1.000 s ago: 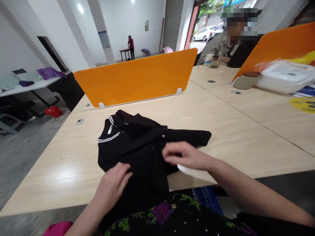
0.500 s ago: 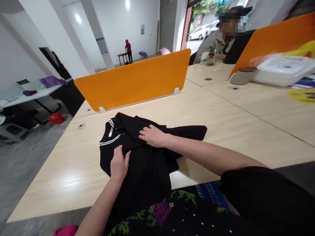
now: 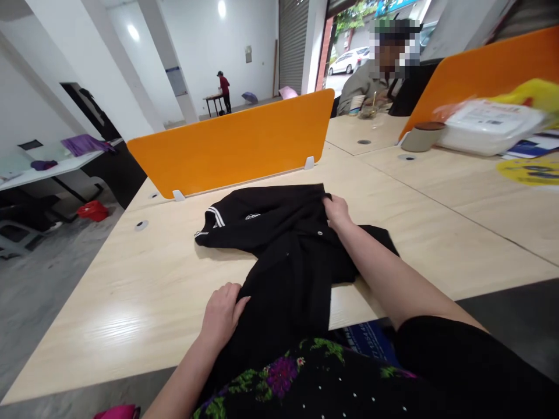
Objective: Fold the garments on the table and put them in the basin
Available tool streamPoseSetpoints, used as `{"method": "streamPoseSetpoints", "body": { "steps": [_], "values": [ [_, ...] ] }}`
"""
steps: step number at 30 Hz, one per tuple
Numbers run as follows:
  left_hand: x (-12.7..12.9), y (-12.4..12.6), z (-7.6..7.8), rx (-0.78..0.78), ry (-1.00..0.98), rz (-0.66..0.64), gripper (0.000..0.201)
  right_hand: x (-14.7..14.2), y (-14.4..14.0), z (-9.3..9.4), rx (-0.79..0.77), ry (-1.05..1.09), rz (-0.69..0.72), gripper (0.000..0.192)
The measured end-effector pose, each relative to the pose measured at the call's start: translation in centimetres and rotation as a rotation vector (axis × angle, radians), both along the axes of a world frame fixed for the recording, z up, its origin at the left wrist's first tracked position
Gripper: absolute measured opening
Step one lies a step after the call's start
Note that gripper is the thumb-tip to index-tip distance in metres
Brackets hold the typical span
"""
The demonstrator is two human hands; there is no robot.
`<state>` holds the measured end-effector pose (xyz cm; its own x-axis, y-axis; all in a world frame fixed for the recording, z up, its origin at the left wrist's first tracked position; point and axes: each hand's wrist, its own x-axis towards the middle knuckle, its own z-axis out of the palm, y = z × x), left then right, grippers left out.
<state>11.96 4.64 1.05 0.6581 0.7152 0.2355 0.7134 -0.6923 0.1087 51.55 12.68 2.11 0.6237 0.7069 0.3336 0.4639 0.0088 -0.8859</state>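
Observation:
A black top (image 3: pixel 279 273) lies bunched and partly folded on the desk, its near end running down to my lap. White stripes edge its left end, and a small round white emblem and a button-like dot show on the cloth. My right hand (image 3: pixel 338 212) is closed on the fabric near the far right, with the cloth pinched in its fingers. At the near left edge of the garment, my left hand (image 3: pixel 223 311) has its fingers curled on the cloth, thumb lying over it. Part of the top is hidden behind my right forearm.
An orange divider (image 3: pixel 236 142) stands along the desk's (image 3: pixel 144 302) far side. To the right are a lidded grey container (image 3: pixel 422 138), a white plastic box (image 3: pixel 484 125) and a second orange divider. A co-worker (image 3: pixel 356 93) sits beyond; another person stands at a distant table.
My right hand has taken hold of the cloth and moved right, opening the top out across the desk. My left hand has moved nearer me along its edge. The striped end has shifted right.

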Motion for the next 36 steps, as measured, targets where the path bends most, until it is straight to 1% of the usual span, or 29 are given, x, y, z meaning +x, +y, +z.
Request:
{"method": "streamPoseSetpoints", "body": {
  "steps": [2,4,6,8,10,11,12,13,15,16,17,18,19,20,21,23,24,25,26,27,29,30,31,33,35,36],
  "values": [
    [-0.6,-0.5,0.2,0.073,0.047,-0.073,0.029,1.7,-1.6,-0.8,-0.101,-0.007,-0.076,0.031],
    [-1.0,-1.0,0.3,0.149,0.045,-0.101,0.029,2.1,-2.7,-0.3,-0.164,-0.011,-0.13,0.028],
    [-1.2,-1.2,0.2,0.173,0.018,-0.096,0.026,0.8,-3.0,1.5,-0.144,-0.041,-0.144,0.022],
    [-1.1,-1.1,-0.1,0.147,0.005,-0.114,0.023,-2.5,-2.8,4.3,-0.025,-0.051,-0.05,0.017],
    [-0.7,-0.7,-0.8,0.131,-0.002,-0.127,0.021,-7.8,-2.7,7.3,0.174,0.019,0.221,0.022],
    [-0.4,-0.5,-1.2,0.138,-0.007,-0.113,0.021,-11.0,-2.8,8.6,0.232,0.049,0.39,0.026],
    [-0.3,-0.3,-1.5,0.153,-0.011,-0.09,0.02,-14.3,-3.1,9.7,0.255,0.044,0.575,0.031],
    [-0.1,-0.1,-1.9,0.174,-0.013,-0.068,0.019,-17.5,-3.4,10.6,0.251,-0.011,0.774,0.032],
    [-0.2,0.2,-2.4,0.219,-0.009,-0.059,0.021,-22.9,-4.2,11.6,0.246,-0.231,1.146,0.029],
    [-0.4,0.3,-2.5,0.244,-0.003,-0.07,0.022,-24.6,-4.6,11.6,0.265,-0.357,1.295,0.028],
    [-0.6,0.2,-2.6,0.266,0.002,-0.081,0.024,-25.4,-4.9,11.4,0.27,-0.485,1.375,0.027],
    [-0.8,0.0,-2.6,0.283,0.006,-0.089,0.025,-25.3,-5.1,11.0,0.26,-0.601,1.382,0.027],
    [-1.1,-0.2,-2.6,0.294,0.01,-0.089,0.025,-24.3,-5.1,10.4,0.223,-0.698,1.316,0.029],
    [-1.4,-0.4,-2.5,0.3,0.015,-0.086,0.025,-22.6,-4.9,9.7,0.151,-0.772,1.187,0.031],
    [-1.6,-0.6,-2.3,0.304,0.021,-0.082,0.024,-20.4,-4.7,8.9,0.046,-0.82,1.015,0.033],
    [-2.2,-0.4,-1.9,0.33,0.048,-0.069,0.024,-15.5,-4.4,7.0,-0.245,-0.849,0.672,0.043],
    [-2.5,0.0,-1.5,0.361,0.073,-0.053,0.023,-13.3,-4.6,6.1,-0.414,-0.835,0.544,0.044],
    [-2.9,0.6,-1.2,0.398,0.107,-0.028,0.023,-11.3,-5.0,5.4,-0.518,-0.815,0.497,0.043],
    [-3.4,1.3,-0.7,0.435,0.146,0.007,0.023,-9.8,-5.7,4.8,-0.565,-0.812,0.518,0.045],
    [-3.9,2.0,-0.3,0.468,0.187,0.049,0.023,-8.7,-6.4,4.4,-0.58,-0.805,0.576,0.048],
    [-4.9,3.3,0.7,0.51,0.246,0.146,0.023,-7.5,-7.7,4.3,-0.519,-0.759,0.749,0.046],
    [-5.3,3.7,1.2,0.519,0.254,0.188,0.023,-7.3,-8.1,4.5,-0.469,-0.723,0.794,0.042],
    [-5.6,4.0,1.7,0.522,0.244,0.218,0.023,-7.4,-8.2,4.7,-0.426,-0.692,0.786,0.038],
    [-6.0,3.9,2.6,0.521,0.181,0.243,0.022,-7.8,-7.8,4.8,-0.417,-0.7,0.664,0.037],
    [-6.4,3.3,3.3,0.514,0.104,0.235,0.021,-8.8,-6.9,4.3,-0.501,-0.812,0.539,0.038],
    [-6.6,2.9,3.7,0.512,0.067,0.229,0.021,-9.3,-6.6,3.9,-0.54,-0.879,0.51,0.034]
  ]
}}
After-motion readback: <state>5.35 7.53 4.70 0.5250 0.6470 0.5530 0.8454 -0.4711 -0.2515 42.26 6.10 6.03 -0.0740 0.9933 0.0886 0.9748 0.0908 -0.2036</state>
